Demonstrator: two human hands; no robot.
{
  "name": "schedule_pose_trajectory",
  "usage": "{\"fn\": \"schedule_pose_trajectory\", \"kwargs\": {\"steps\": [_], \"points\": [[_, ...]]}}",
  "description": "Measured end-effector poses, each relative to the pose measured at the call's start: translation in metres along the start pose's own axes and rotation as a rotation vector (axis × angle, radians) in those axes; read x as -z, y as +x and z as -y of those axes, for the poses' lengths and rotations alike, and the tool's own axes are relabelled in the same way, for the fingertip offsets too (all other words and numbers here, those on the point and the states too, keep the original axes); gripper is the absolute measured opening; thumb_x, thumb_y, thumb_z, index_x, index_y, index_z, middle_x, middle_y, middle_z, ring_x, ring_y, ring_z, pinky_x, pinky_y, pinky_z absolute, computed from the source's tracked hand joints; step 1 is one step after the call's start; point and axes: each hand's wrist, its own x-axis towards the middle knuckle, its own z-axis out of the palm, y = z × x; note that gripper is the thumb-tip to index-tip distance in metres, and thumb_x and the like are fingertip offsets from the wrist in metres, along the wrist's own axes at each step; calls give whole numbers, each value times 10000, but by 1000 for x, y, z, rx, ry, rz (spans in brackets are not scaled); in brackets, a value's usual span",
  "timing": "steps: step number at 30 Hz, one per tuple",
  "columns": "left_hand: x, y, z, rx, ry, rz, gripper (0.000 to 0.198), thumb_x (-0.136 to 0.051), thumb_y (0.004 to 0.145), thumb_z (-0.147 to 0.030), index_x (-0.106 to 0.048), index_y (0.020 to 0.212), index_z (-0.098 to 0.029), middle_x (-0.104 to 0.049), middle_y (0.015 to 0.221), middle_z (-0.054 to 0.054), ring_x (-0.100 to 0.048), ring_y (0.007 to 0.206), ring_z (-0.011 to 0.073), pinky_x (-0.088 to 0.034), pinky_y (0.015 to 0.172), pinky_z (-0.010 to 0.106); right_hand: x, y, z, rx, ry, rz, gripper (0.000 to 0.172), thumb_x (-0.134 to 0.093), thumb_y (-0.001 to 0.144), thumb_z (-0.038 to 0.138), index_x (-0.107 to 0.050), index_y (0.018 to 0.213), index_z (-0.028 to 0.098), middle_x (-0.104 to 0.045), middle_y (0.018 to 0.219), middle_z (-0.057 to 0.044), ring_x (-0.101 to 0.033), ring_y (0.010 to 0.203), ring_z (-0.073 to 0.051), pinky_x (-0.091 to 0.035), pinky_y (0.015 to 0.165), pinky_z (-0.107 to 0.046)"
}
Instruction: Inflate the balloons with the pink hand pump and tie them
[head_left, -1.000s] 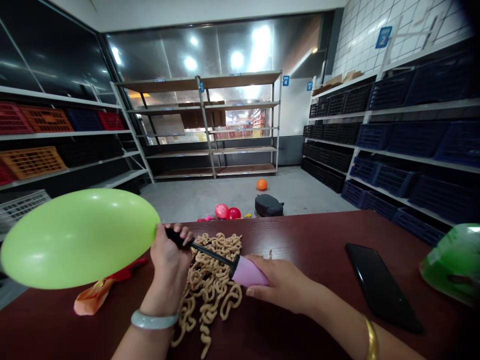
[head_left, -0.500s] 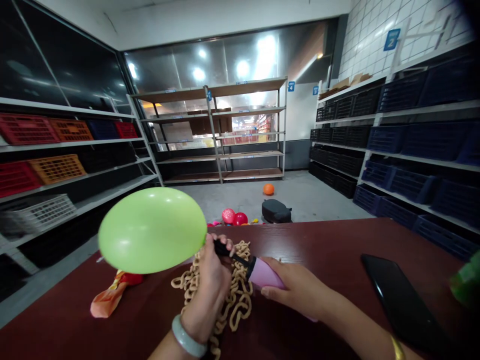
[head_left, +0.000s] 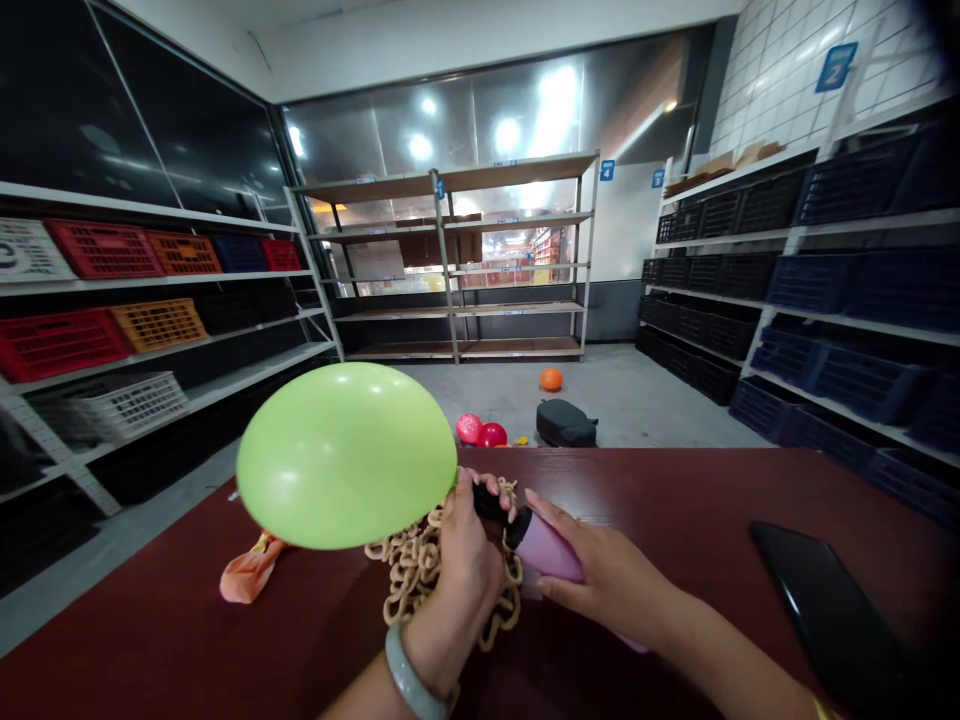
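A large inflated green balloon (head_left: 346, 455) stretches out to the left over the table. Its neck meets the black end of a pink hand balloon pump (head_left: 553, 548). My left hand (head_left: 471, 545) is closed around that black end, with thumb and finger at the balloon's neck, which they partly hide. Around the pink barrel my right hand (head_left: 611, 575) is wrapped from the right. The black collar of the barrel sits close against my left fingers. Beneath my left hand lies a heap of tan, looped cord-like strands (head_left: 412, 570).
A flat orange balloon (head_left: 249, 575) lies left on the dark red table (head_left: 675, 490); a black phone (head_left: 821, 600) lies right. Beyond the table, floor items include a red balloon (head_left: 493, 435), an orange balloon (head_left: 551, 379) and a dark bag (head_left: 566, 423). Shelves with crates line both sides.
The pump's barrel has come up against my left hand; the rod that showed between them is now hidden. The view has swung left, so everything sits further right, and a green object has left the right edge.
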Motion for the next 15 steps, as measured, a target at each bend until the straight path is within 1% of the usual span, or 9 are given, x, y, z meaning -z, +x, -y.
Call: {"fn": "schedule_pose_trajectory", "kwargs": {"steps": [4, 9, 12, 15], "points": [[0, -2, 4, 2, -4, 21, 264, -656, 823, -371, -471, 760, -194, -512, 654, -10, -496, 538, 130, -454, 552, 274, 0, -1, 2, 43, -41, -11, 898, -620, 786, 323, -121, 1533, 319, -466, 1459, -49, -536, 1227, -268, -424, 992, -405], [-3, 0, 1, 2, 2, 25, 257, -638, 837, -353, -456, 749, -195, -496, 644, -13, -489, 526, 125, -448, 541, 268, 5, -2, 10, 40, -60, 24, 853, -591, 825, 348, -117, 1533, 316, -486, 1440, -61, -541, 1217, -273, -426, 978, -412], [0, 11, -11, -22, 1, 16, 231, -615, 855, -338, -455, 764, -197, -474, 648, -16, -477, 512, 121, -405, 486, 244, 10, -3, 16, 32, -33, 53, 825, -579, 849, 390, -128, 1534, 304, -515, 1412, -71, -543, 1212, -274, -423, 974, -399], [10, 31, -32, -79, -21, 0, 203, -552, 896, -316, -460, 765, -191, -455, 645, -15, -452, 495, 113, -356, 441, 224, 13, -5, 19, 34, 11, 95, 825, -581, 853, 405, -127, 1535, 309, -502, 1425, -69, -532, 1223, -278, -414, 982, -393]]}}
